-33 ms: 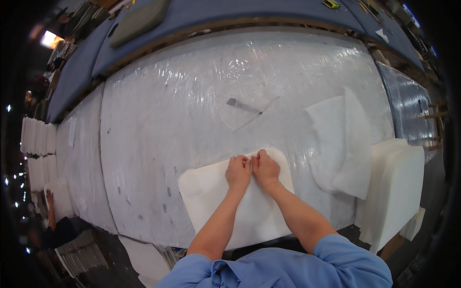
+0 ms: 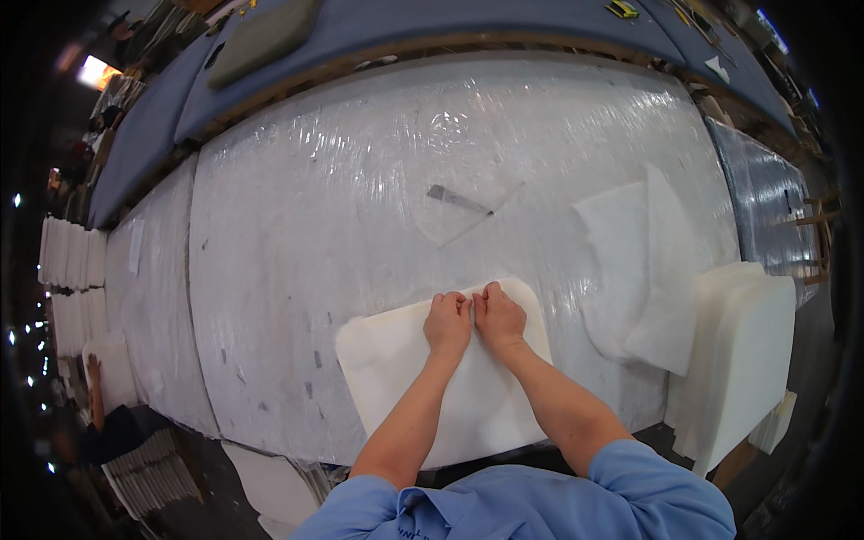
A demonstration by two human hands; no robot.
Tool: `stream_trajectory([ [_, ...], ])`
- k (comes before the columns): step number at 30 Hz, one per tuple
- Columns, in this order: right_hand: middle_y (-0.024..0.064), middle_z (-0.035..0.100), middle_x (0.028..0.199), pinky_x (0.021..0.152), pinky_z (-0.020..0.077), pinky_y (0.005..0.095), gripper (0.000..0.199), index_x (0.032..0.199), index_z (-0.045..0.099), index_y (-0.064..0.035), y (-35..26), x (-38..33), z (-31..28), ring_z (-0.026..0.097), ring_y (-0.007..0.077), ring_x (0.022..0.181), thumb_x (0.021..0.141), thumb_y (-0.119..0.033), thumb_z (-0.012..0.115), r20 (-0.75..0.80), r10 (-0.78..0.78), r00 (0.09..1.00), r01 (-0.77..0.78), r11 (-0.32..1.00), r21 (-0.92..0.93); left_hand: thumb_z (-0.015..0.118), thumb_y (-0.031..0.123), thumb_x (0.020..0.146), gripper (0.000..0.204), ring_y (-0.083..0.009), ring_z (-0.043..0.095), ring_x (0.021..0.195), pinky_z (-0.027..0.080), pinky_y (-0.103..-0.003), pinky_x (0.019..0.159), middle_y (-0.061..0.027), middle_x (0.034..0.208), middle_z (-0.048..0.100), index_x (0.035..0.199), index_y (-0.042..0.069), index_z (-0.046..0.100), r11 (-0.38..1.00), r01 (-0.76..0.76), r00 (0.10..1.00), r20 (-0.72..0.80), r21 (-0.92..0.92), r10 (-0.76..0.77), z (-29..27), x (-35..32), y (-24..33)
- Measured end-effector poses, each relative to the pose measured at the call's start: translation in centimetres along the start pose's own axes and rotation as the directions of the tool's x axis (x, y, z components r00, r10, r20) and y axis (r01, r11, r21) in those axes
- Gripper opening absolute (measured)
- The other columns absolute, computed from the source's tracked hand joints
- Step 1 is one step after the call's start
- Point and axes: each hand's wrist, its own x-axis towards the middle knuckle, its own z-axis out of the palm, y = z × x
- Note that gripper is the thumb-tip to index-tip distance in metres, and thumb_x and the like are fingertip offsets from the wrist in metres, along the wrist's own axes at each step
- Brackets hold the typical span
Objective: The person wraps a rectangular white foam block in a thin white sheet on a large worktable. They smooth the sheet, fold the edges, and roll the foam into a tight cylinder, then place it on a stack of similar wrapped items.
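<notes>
A white cushion pad (image 2: 486, 396) with rounded corners lies flat at the near edge of the plastic-wrapped table, just in front of me. My left hand (image 2: 447, 324) is closed in a pinch at the middle of its far edge. Right beside it, my right hand (image 2: 499, 317) is closed the same way, thumbs and fingertips of the two hands almost meeting. Both seem to grip the thin white edge material of the pad. The fingers cover the exact spot they pinch.
A loose white sheet (image 2: 621, 261) lies folded to the right, beside a stack of white pads (image 2: 738, 351). A clear plastic piece with a dark strip (image 2: 459, 200) rests mid-table. Beyond stands a blue-topped table (image 2: 504, 18) with a grey-green cushion (image 2: 265, 40). A co-worker's hand (image 2: 94, 369) touches a pad at far left.
</notes>
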Motion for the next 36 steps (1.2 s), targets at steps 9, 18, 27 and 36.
stream_trajectory([
  [9, 0.01, 0.07, 0.085, 0.066, 0.0525, 0.05, 0.022, 0.095, 0.054, -0.0113, -0.2, -0.2, 1.0, 0.069, 0.0361, 0.075, 0.101, -0.031, 0.059, 0.017, -0.034, 0.999, 0.035, 0.997, -0.069, 0.062, 0.014, 0.097, 0.011, -0.0389, 0.065, 0.085, 0.053, -0.049, 0.073, -0.0168, 0.098, 0.06, 0.103, 0.006, 0.057, 0.966, -0.031, 0.973, -0.215, 0.257, 0.089, -3.9, 3.8, -3.4],
  [18, 0.0134, 0.07, 0.088, 0.067, 0.0518, 0.0503, 0.02, 0.107, 0.057, -0.0112, -0.3, -0.7, -0.3, 0.068, 0.0376, 0.079, 0.104, -0.031, 0.055, 0.031, -0.007, 1.0, 0.008, 0.998, -0.054, 0.068, 0.014, 0.093, 0.011, -0.0315, 0.068, 0.098, 0.053, -0.042, 0.084, -0.0145, 0.098, 0.07, 0.1, 0.006, 0.064, 0.986, -0.115, 0.99, 0.069, -0.117, 0.124, -10.1, -2.3, -4.4],
  [27, 0.0166, 0.068, 0.079, 0.064, 0.0512, 0.0386, 0.011, 0.109, 0.066, -0.0077, -2.7, -8.9, -5.6, 0.066, 0.0316, 0.067, 0.103, -0.014, 0.059, 0.166, -0.137, 0.977, 0.059, 0.913, 0.404, 0.062, 0.01, 0.095, 0.012, -0.0467, 0.053, 0.128, 0.04, -0.051, 0.11, -0.0252, 0.129, 0.062, 0.104, 0.003, 0.057, 0.934, -0.113, 0.846, -0.46, 0.339, 0.269, -12.2, -3.1, -11.0],
  [36, 0.0119, 0.07, 0.082, 0.073, 0.054, 0.0365, 0.02, 0.117, 0.066, -0.0075, 0.5, -17.9, -11.5, 0.069, 0.0286, 0.076, 0.105, -0.018, 0.054, 0.567, -0.08, 0.82, -0.125, 0.942, 0.313, 0.06, 0.018, 0.099, 0.015, -0.0418, 0.067, 0.092, 0.051, -0.053, 0.081, -0.0202, 0.097, 0.07, 0.103, 0.004, 0.059, 0.971, 0.141, 0.96, -0.267, 0.192, -0.087, -16.8, 3.7, -12.9],
])
